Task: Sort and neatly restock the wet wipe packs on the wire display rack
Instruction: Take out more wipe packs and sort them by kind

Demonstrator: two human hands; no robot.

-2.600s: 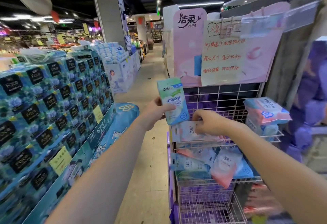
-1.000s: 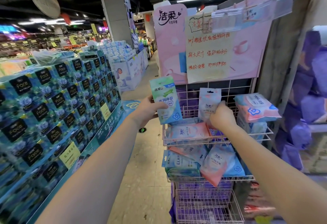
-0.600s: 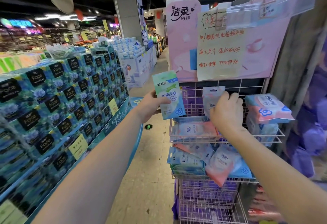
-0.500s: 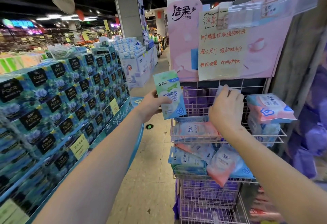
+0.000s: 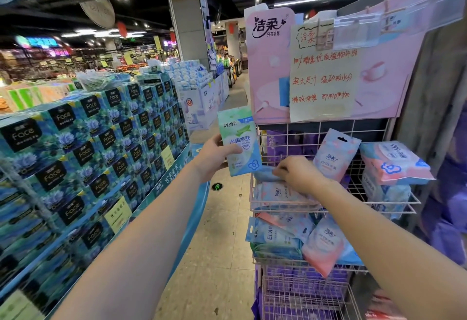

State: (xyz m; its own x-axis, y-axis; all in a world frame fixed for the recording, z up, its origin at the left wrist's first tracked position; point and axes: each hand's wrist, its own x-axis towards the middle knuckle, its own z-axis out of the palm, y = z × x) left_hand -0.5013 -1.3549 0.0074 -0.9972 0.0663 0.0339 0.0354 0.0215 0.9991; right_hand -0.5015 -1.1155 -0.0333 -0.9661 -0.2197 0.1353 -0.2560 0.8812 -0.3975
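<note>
At about nine o'clock from the rack, my left hand [image 5: 214, 159] held the flat green-and-white wet wipe pack [image 5: 240, 141] upright, thumb across its front, exactly as it had a couple of seconds before; that pack had not yet found a slot.

Moving right, my right hand [image 5: 299, 174] had come down. Half a second earlier it was raised against the back grid with a small pack; now that pale blue-and-pink hanging pack [image 5: 337, 155] stood propped against the grid at roughly one o'clock from my knuckles, released. My fingers were curled low at the front left of the pink wire top basket [image 5: 394, 204], pinching the edge of a soft blue pack [image 5: 262, 175] lying over the flat pink packs there.

So I judged one pack placed upright, and the next one being gathered.

Further right, at three o'clock, the bulky pink-and-blue stacked packs [image 5: 394, 163] sat untouched. Below, at six o'clock, the second basket's jumbled blue and pink packs [image 5: 290, 241] were unsorted, one drooping over the rim, so much work remained.
</note>
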